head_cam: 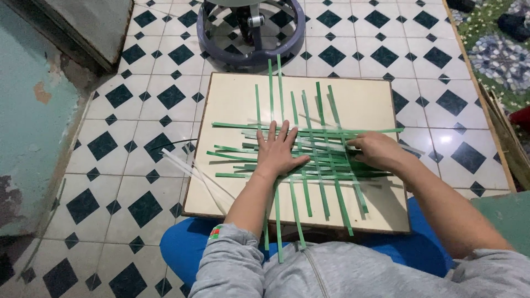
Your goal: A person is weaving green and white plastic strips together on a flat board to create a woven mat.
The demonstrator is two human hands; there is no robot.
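Left hand is pressed flat, fingers spread wide, on the woven green strips lying on the cream board. Right hand pinches one strip at the weave's right edge.

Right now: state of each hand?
Left hand: open, flat, fingers spread, pressing down on the woven green strips.
Right hand: fingers curled on the strips at the weave's right side; whether it pinches one cannot be told.
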